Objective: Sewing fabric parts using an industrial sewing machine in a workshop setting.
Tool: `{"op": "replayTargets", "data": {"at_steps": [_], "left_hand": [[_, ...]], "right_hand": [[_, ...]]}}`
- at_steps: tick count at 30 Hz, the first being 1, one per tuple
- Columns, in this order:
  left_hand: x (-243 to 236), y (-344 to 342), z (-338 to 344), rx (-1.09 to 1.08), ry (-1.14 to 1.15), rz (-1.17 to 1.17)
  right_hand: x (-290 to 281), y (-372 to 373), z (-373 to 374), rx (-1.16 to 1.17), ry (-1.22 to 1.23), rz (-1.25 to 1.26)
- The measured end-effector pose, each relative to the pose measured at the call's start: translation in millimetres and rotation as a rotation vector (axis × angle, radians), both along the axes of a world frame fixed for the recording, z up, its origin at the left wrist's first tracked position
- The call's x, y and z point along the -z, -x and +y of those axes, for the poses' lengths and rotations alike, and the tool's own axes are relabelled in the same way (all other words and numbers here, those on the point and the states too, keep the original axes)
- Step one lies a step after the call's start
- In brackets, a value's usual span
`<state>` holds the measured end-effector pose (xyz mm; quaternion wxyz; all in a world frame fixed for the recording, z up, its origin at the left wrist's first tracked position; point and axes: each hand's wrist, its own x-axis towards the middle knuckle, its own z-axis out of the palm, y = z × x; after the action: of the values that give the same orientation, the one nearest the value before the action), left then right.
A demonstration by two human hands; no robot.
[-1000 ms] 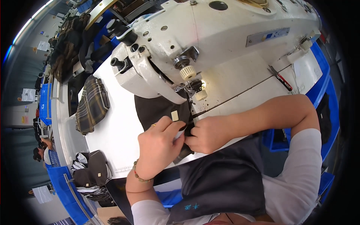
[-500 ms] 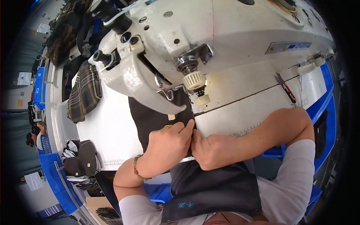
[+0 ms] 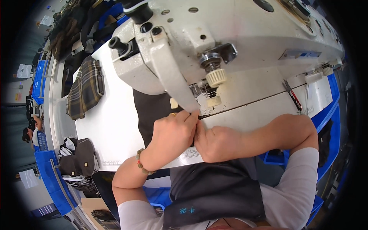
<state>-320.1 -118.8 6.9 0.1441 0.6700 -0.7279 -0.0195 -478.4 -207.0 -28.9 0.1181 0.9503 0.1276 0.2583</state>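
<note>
A dark fabric piece (image 3: 147,113) lies flat under the head of a white sewing machine (image 3: 253,34), with a small pale label (image 3: 173,103) on it. My left hand (image 3: 174,132), a bead bracelet on its wrist, pinches the fabric's right edge close in front of the machine's curved white lever (image 3: 178,86). Touching it from the right, my right hand (image 3: 214,143) has its fingers curled and pinched at the same edge. The needle area is mostly hidden behind the machine's parts, and the pinched edge is hidden by my fingers.
Folded plaid fabric (image 3: 87,88) lies at the table's left. Dark pieces with pale labels (image 3: 78,159) are stacked at the lower left. Red-handled snips (image 3: 292,96) lie to the right. Blue bins (image 3: 331,126) line the right side. A person (image 3: 35,130) is far left.
The fabric has moved away from me, further under the machine, and both hands have gone a little forward with it. The table's printed ruler now shows below my hands. The view has shifted slightly.
</note>
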Motion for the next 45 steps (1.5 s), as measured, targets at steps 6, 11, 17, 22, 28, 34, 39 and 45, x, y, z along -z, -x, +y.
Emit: {"op": "replayTargets", "data": {"at_steps": [6,11,17,22,28,34,39,45], "left_hand": [[6,-12,-19,-0.032,0.047,0.002],[8,-19,-25,-0.090,0.100,0.008],[-25,-29,-3,-0.152,0.071,0.135],[-25,-18,4,0.008,-0.030,0.201],[-21,-10,3,0.001,-0.055,0.051],[-15,-8,3,0.030,-0.017,0.065],[-13,-7,3,0.041,-0.026,0.067],[-7,-10,-3,0.017,0.010,0.046]], "right_hand": [[1,-9,-18,0.067,0.013,0.012],[6,-19,-27,0.090,-0.091,-0.016],[0,-13,-29,0.083,-0.207,0.157],[-4,-3,-15,0.063,-0.110,0.105],[-4,3,-6,0.004,-0.173,0.087],[-3,3,-6,0.017,-0.190,0.096],[4,-1,-5,-0.023,-0.275,0.005],[3,-3,-10,0.038,-0.184,0.038]]}}
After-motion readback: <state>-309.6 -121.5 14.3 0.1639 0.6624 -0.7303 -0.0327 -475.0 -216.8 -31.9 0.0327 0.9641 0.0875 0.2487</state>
